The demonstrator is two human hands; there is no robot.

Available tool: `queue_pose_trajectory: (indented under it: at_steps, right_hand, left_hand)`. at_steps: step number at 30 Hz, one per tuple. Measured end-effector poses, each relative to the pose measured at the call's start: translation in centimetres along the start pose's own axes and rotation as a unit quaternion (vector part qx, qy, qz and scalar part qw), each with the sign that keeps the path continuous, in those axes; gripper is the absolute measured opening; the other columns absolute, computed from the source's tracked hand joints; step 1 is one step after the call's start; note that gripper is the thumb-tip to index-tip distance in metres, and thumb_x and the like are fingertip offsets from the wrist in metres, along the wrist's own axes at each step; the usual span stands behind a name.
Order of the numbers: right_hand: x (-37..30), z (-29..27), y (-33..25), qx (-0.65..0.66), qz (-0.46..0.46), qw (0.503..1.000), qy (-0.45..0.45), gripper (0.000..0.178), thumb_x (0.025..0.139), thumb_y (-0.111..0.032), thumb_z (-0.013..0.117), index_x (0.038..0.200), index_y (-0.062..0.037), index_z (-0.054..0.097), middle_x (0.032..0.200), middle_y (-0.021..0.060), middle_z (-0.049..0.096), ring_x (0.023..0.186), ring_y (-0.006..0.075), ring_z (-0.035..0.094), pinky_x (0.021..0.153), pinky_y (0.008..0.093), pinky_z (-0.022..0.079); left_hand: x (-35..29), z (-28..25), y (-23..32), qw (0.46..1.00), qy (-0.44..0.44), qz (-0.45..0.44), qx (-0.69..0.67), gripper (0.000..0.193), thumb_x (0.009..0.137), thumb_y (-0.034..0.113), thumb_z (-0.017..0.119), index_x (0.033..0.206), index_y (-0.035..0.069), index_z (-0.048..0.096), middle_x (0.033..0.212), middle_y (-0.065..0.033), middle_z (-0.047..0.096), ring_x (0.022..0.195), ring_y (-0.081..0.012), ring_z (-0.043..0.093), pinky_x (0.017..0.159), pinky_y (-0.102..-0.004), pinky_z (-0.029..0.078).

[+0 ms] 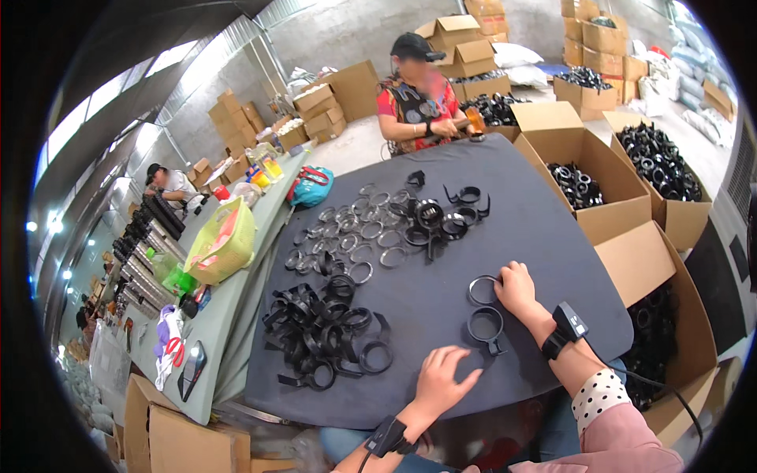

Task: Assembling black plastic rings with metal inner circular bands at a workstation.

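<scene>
On the dark table, my right hand pinches the edge of a thin shiny ring. Just below that ring lies a black plastic ring with a side tab, touched by neither hand. My left hand rests low over the near part of the table, fingers spread and holding nothing, left of and nearer than the black ring. A heap of black tabbed rings lies to the left. Beyond it, many thin clear or silvery rings are spread out, beside another pile of black ring parts.
Open cardboard boxes with black parts stand along the right side. Across the table a person handles a part. On the left, a green side table carries a yellow-green basket and a phone. Cables run from both my wrists.
</scene>
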State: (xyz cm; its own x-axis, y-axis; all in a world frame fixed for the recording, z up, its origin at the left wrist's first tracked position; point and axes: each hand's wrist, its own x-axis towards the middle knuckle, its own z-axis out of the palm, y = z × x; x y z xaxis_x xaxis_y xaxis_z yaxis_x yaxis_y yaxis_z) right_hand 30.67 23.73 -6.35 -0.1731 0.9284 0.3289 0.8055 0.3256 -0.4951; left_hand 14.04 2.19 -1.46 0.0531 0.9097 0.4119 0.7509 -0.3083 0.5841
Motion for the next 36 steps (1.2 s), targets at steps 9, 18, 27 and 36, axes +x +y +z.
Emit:
queue_pose_trajectory:
  at_steps: [9, 18, 27, 36]
  right_hand:
    - [-4.4, -9.6, 2.7, 0.111, -0.066, 0.986, 0.109, 0.011, 0.077, -0.003, 0.066, 0.084, -0.0042, 0.058, 0.079, 0.0123, 0.062, 0.072, 0.0334, 0.061, 0.064, 0.0415, 0.051]
    - [-14.8, -11.4, 3.0, 0.018, -0.315, 0.947, -0.064, 0.047, 0.066, -0.015, 0.075, 0.111, -0.0086, 0.061, 0.109, 0.0093, 0.059, 0.1, 0.0293, 0.056, 0.084, 0.0422, 0.046]
    - [-12.5, -9.3, 0.4, -0.091, -0.146, 0.977, -0.129, 0.07, 0.073, -0.04, 0.076, 0.13, -0.0053, 0.053, 0.13, 0.0196, 0.049, 0.121, 0.0361, 0.044, 0.098, 0.0442, 0.036]
    - [-12.6, -10.3, 1.4, 0.024, -0.145, 0.977, -0.154, 0.075, 0.07, -0.025, 0.078, 0.135, -0.004, 0.047, 0.129, 0.0176, 0.049, 0.119, 0.0351, 0.045, 0.098, 0.0453, 0.037]
  left_hand:
    - [3.7, 5.5, -0.1, 0.995, -0.077, 0.06, 0.036, 0.03, 0.074, 0.021, 0.078, 0.098, 0.008, 0.065, 0.109, -0.0114, 0.061, 0.101, -0.0306, 0.059, 0.087, -0.0394, 0.049]
    - [2.0, 0.5, -4.8, 0.557, 0.128, -0.362, -0.736, 0.016, 0.095, 0.021, 0.059, 0.101, 0.007, 0.061, 0.104, -0.0078, 0.065, 0.1, -0.0233, 0.064, 0.08, -0.0324, 0.054]
    - [-0.1, 0.6, -5.7, 0.628, 0.136, -0.427, -0.637, 0.024, 0.096, 0.027, 0.06, 0.098, 0.003, 0.061, 0.099, -0.0126, 0.066, 0.099, -0.0254, 0.066, 0.079, -0.029, 0.057]
    - [0.0, -1.2, -4.9, 0.969, 0.138, -0.206, 0.016, 0.04, 0.081, 0.019, 0.075, 0.109, 0.001, 0.053, 0.106, -0.0151, 0.059, 0.101, -0.0287, 0.058, 0.083, -0.0372, 0.047]
